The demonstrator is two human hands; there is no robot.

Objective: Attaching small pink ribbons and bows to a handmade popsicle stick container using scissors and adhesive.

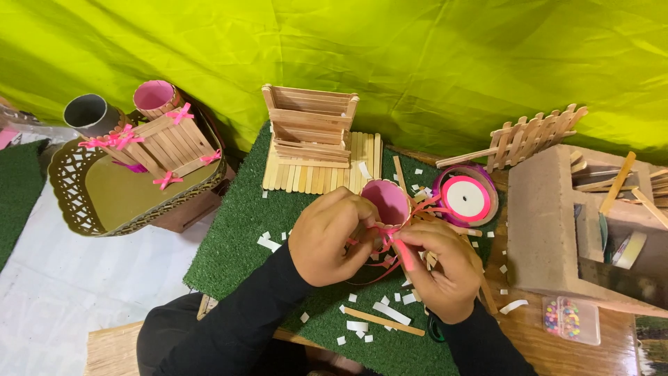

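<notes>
Black sleeves rise from the bottom edge, both forearms angling up and inward so the hands meet over the green turf mat [236, 230]. Between them stands a small pink-lined cup [387, 202], its open mouth facing the camera at 12 o'clock from the knuckles. The left hand [325, 237] curls around the cup's side from 9 o'clock, fingers [358, 212] clenched against its wall, back of the hand upward. The right hand [440, 271] closes in from 4 o'clock, its fingers pinching a strand of pink ribbon [400, 252] right at the cup's lower rim; loose ribbon loops trail out beneath both hands. A spool of pink ribbon [465, 198] lies just beside the cup at 3 o'clock. At 12 o'clock, farther back, sits a craft-stick crate [309, 125] on a raft of sticks. White paper scraps [391, 313] and a loose craft stick [384, 322] litter the mat at 6 o'clock. Well apart at 10 o'clock, a gold tray [76, 202] carries a stick box with pink bows [167, 143]. A cardboard box [543, 223] stands at 3 o'clock on the tabletop, with a small bead case [570, 320] near it.
</notes>
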